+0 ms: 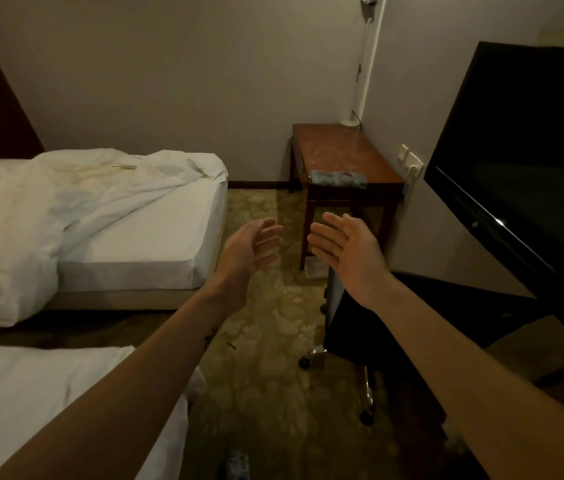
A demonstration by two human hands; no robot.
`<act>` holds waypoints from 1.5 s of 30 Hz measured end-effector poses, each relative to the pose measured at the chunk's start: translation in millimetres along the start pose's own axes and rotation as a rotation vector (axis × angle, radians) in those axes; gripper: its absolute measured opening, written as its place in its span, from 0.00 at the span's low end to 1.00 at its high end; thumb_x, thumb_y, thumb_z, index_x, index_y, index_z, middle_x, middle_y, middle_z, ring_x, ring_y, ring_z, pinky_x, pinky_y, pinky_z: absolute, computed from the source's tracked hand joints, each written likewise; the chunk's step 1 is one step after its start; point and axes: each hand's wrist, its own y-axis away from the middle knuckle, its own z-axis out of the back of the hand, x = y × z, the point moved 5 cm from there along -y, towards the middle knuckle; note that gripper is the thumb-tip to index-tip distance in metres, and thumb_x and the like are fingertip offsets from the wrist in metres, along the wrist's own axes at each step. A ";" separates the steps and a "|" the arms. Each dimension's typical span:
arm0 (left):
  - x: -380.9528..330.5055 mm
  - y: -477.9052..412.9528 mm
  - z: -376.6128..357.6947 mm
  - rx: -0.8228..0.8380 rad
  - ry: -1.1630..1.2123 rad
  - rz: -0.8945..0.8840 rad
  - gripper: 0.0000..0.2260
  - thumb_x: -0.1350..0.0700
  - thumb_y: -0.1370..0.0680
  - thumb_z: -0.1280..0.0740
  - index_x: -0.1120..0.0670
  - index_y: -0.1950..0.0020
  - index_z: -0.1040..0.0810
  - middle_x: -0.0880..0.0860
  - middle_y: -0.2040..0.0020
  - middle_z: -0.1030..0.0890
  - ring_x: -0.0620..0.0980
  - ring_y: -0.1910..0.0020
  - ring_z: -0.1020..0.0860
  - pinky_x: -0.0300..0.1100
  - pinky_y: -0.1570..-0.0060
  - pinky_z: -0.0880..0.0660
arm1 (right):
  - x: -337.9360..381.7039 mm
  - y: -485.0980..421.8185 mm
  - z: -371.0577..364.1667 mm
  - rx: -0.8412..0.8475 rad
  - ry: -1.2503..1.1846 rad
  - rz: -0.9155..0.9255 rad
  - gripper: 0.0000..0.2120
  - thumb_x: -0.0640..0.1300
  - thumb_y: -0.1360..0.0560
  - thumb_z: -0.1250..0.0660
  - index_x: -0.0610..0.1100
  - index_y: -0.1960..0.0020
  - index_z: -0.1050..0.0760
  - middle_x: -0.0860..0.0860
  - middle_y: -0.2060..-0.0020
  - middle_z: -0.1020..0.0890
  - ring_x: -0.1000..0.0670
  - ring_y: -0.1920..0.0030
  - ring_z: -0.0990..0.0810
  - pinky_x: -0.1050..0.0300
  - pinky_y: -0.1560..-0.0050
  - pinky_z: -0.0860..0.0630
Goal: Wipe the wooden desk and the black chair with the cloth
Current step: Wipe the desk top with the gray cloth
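A reddish wooden desk (pixel 346 152) stands in the far corner against the wall. A folded bluish cloth (pixel 337 178) lies on its near edge. A black chair (pixel 360 327) on castors sits below my right forearm, mostly hidden by it. My left hand (pixel 251 245) and my right hand (pixel 349 249) are held out in the air, palms facing each other, fingers apart, holding nothing, well short of the desk.
A white bed (pixel 135 230) with a rumpled duvet fills the left; a second bed (pixel 48 403) lies at the lower left. A large black television (pixel 529 161) hangs on the right wall. A lamp base (pixel 349 123) sits on the desk's far end. Patterned carpet (pixel 266 341) runs between.
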 end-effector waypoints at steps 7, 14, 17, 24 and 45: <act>-15.5 -173.5 46.8 0.054 -0.047 -0.028 0.16 0.48 0.15 0.45 0.51 0.37 0.22 0.50 0.41 0.16 0.50 0.39 0.20 0.50 0.37 0.25 | -15.0 -170.4 -47.6 -0.051 0.031 -0.040 0.21 0.53 0.16 0.46 0.44 0.30 0.28 0.45 0.39 0.19 0.45 0.40 0.19 0.49 0.37 0.24; -56.3 -319.8 69.4 0.076 -0.076 -0.022 0.16 0.48 0.15 0.45 0.52 0.36 0.22 0.51 0.40 0.17 0.50 0.40 0.19 0.50 0.37 0.25 | 0.9 -308.5 -84.9 -0.096 0.064 -0.015 0.15 0.52 0.16 0.45 0.49 0.40 0.23 0.46 0.41 0.17 0.46 0.42 0.18 0.51 0.40 0.22; -64.9 -363.2 70.8 0.077 -0.079 -0.008 0.16 0.48 0.14 0.45 0.52 0.36 0.22 0.51 0.40 0.17 0.51 0.41 0.20 0.49 0.39 0.24 | 5.0 -357.2 -89.7 -0.106 0.045 -0.009 0.14 0.52 0.16 0.45 0.49 0.41 0.23 0.46 0.41 0.17 0.45 0.41 0.18 0.48 0.37 0.23; -63.9 -458.1 60.1 0.106 -0.102 0.002 0.15 0.48 0.15 0.44 0.52 0.36 0.22 0.52 0.41 0.17 0.50 0.41 0.19 0.49 0.40 0.23 | 17.0 -457.9 -74.2 -0.157 0.004 -0.003 0.17 0.51 0.16 0.44 0.45 0.34 0.25 0.45 0.42 0.17 0.46 0.42 0.17 0.50 0.40 0.21; 2.0 -830.6 -105.8 0.162 -0.205 0.156 0.11 0.52 0.16 0.42 0.53 0.41 0.21 0.54 0.43 0.16 0.55 0.41 0.19 0.52 0.39 0.24 | 58.2 -794.0 128.6 -0.327 -0.083 -0.051 0.21 0.51 0.15 0.47 0.42 0.27 0.31 0.45 0.36 0.21 0.45 0.37 0.21 0.48 0.33 0.26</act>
